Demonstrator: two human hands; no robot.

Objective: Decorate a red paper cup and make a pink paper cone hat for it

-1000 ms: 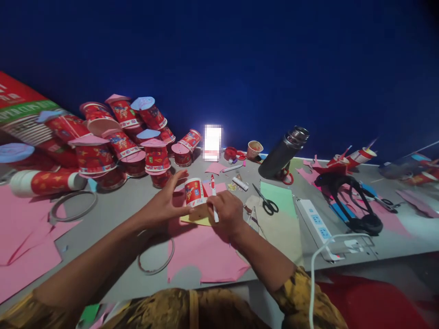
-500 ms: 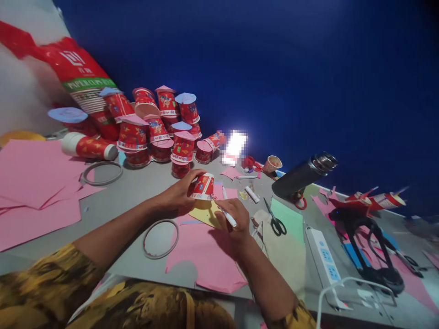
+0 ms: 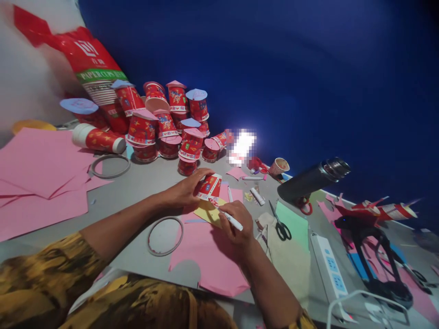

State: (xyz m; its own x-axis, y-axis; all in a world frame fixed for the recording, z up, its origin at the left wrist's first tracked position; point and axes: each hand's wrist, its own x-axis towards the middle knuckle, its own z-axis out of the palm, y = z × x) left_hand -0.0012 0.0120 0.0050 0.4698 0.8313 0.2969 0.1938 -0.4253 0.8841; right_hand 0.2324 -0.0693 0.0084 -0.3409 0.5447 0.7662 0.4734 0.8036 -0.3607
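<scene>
My left hand (image 3: pixel 187 189) is wrapped round a red patterned paper cup (image 3: pixel 210 186), holding it tilted above the table with its white-banded rim low. A white marker pen (image 3: pixel 231 220) sits in the grip of my right hand (image 3: pixel 238 224), its tip pointing at the cup's rim. Whether the tip touches the cup I cannot tell. Yellow paper (image 3: pixel 209 212) lies just under the cup. Beneath my right hand spreads a cut pink sheet (image 3: pixel 195 242). A grey ring (image 3: pixel 150 244) lies left of that sheet.
Stacked red cups (image 3: pixel 143 129) with paper cone tops stand at the back left, near pink sheets (image 3: pixel 41 169). On the right are scissors (image 3: pixel 281 226), green paper (image 3: pixel 295 224), a dark flask (image 3: pixel 308 180), a power strip (image 3: pixel 329 265) and a black strapped object (image 3: pixel 377 260).
The whole view has shifted, so most things appear slightly further right. My right hand and the marker have drawn back a little from the cup's rim. Both hands keep their holds.
</scene>
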